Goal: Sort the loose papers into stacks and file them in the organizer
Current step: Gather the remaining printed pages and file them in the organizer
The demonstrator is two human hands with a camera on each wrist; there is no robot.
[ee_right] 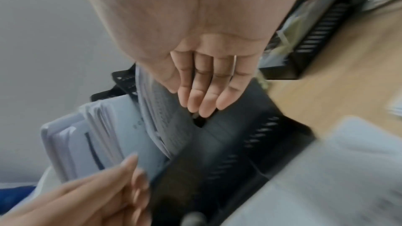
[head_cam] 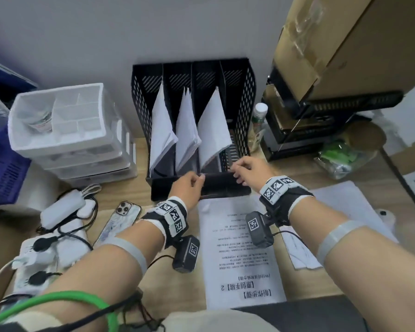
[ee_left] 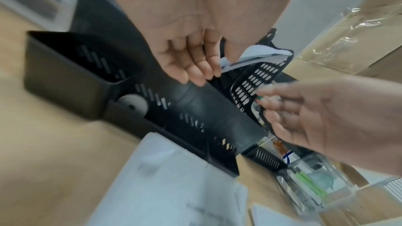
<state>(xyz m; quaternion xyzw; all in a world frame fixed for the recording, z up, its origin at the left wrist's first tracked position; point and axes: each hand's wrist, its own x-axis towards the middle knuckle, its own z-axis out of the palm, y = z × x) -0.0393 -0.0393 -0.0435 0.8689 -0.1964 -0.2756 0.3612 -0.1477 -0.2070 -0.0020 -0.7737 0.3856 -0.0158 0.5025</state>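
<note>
A black mesh organizer with upright slots stands against the wall. White paper stacks lean in its left, middle and third slots; the right slot looks bare. My left hand hovers at the front lip with loosely bent fingers and holds nothing. My right hand touches the lip below the third stack with nearly straight fingers. A printed sheet lies on the desk below both wrists. More loose papers lie to its right.
A white drawer unit stands left of the organizer, with a blue crate beyond it. A phone, power bank and power strip lie front left. Black trays, a bottle and a cardboard box crowd the right.
</note>
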